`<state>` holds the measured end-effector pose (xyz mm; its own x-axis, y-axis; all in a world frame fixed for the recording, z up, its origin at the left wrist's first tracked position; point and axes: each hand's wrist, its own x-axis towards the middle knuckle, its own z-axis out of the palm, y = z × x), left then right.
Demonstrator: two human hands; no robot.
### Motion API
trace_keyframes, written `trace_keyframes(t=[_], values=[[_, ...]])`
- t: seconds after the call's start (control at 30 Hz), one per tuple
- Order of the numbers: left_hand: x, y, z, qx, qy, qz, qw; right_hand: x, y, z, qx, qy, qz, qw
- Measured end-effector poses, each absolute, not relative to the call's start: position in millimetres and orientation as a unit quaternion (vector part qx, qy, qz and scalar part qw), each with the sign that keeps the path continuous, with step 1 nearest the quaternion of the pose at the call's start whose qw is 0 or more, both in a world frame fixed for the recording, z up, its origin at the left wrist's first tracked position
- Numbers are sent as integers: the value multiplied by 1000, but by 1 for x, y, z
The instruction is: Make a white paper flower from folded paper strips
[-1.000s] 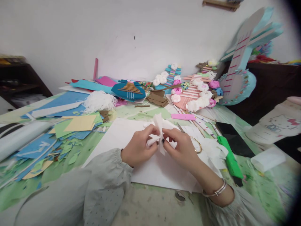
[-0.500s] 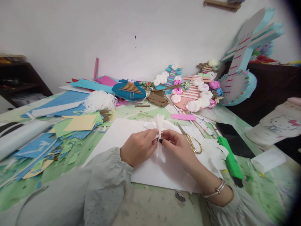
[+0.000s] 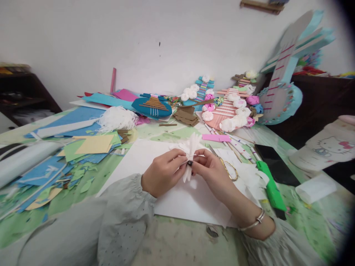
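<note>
Between my two hands is a bunch of white paper strips [image 3: 192, 145], pinched at its middle, its ends fanning out above and below my fingertips. My left hand [image 3: 165, 171] grips it from the left with thumb and fingers together. From the right, my right hand [image 3: 212, 173] pinches the same spot, its dark-nailed thumb in front. Beneath both hands lies a large white sheet [image 3: 127, 166]. Gold-handled scissors [image 3: 233, 171] rest just right of my right hand, partly behind it.
Crumpled white paper [image 3: 251, 181], a green tool [image 3: 271, 188], a black phone [image 3: 274, 162] and a white cup [image 3: 324, 147] stand or lie to the right. Coloured paper scraps [image 3: 94, 145] cover the left. Decorated paper guitars [image 3: 222, 107] line the back.
The white bunch has turned slightly and its upper end looks wider. My right fingers have shifted a little on it, and both hands still hold it.
</note>
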<state>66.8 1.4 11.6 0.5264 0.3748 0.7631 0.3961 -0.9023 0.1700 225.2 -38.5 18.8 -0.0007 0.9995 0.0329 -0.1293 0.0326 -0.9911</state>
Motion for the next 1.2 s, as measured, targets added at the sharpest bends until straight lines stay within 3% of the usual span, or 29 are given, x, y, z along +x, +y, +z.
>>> trace_keyframes(t=[0.2, 0.43, 0.57, 0.83, 1.2], values=[[66, 2, 11, -870, -260, -419, 6, 226, -39, 19, -456, -461, 510, 564], [69, 5, 16, -778, -342, -416, -325, 229, -37, 17, -434, -494, 486, 576], [70, 7, 19, -732, -335, -403, -436, 231, -37, 16, -437, -504, 468, 580], [70, 1, 23, -733, -309, -422, -435, 231, -37, 16, -453, -493, 424, 610], [70, 1, 23, -776, -290, -467, -310, 231, -41, 20, -445, -553, 416, 568]])
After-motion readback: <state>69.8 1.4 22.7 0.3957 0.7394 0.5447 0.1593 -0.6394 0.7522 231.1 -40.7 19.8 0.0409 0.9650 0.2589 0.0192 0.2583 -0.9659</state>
